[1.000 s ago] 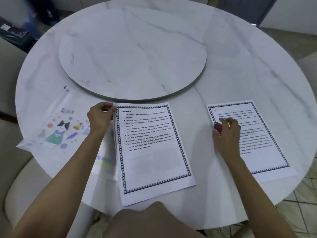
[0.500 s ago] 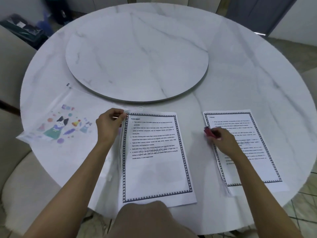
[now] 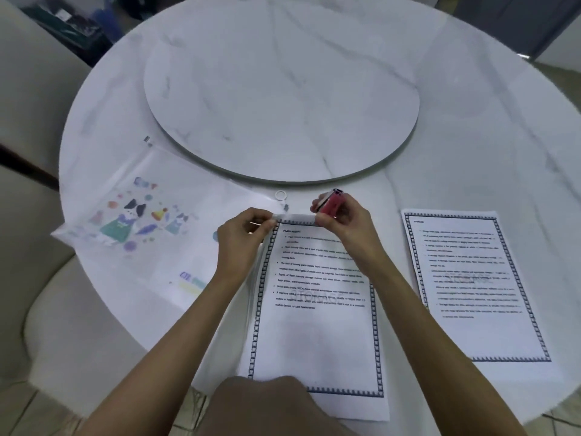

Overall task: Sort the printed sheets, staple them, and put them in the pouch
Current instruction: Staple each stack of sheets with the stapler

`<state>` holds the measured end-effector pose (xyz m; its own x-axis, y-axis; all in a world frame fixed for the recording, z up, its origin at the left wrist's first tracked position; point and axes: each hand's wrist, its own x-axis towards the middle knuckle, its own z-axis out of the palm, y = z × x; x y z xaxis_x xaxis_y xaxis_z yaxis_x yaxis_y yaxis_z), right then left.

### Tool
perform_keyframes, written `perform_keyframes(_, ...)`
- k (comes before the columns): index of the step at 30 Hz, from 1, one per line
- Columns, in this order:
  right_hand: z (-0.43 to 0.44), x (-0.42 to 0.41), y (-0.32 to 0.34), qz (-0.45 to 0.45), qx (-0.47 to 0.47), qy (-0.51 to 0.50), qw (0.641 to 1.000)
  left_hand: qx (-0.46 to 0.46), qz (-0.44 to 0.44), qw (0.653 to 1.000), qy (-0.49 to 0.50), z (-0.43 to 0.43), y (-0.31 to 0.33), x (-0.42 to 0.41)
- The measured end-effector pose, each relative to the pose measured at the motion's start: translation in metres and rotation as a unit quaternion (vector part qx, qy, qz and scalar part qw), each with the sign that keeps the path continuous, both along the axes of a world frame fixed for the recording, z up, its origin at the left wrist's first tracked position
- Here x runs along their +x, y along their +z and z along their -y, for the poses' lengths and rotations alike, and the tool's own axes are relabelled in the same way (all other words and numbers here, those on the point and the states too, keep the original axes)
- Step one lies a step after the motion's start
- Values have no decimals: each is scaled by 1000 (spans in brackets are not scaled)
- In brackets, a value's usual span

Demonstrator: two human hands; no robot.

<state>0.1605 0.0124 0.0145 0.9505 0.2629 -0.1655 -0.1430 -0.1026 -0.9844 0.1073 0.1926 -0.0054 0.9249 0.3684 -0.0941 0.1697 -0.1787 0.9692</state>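
Where the round white marble bench filled most of the view, a raised marble turntable sat at its middle. A cream chair stood at the bench's left edge, over pale tiled floor. A clear pouch with a cartoon print lay flat on the left side. The centre stack of bordered printed sheets lay at the near edge, just beside the pouch; a second stack lay apart on the right. Hands were close together: the left hand pinched the centre stack's top left corner, and the right hand gripped a red stapler at its top edge. Whether the stapler bit the paper could not be told. The pouch's white ring pull lay near the turntable rim.
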Motion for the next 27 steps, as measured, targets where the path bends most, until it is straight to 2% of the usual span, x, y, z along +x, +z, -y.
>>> perform_keyframes(6,-26,7,4,82,-77,64,992,1,-6,1000,-30,-6,0,0)
perform_keyframes(15,-39,12,1,60,-70,118,989,-2,2,999,-53,-11,-1,2)
perform_keyframes(27,-41,21,7,79,-129,153,977,8,24,997,-73,-11,6,-4)
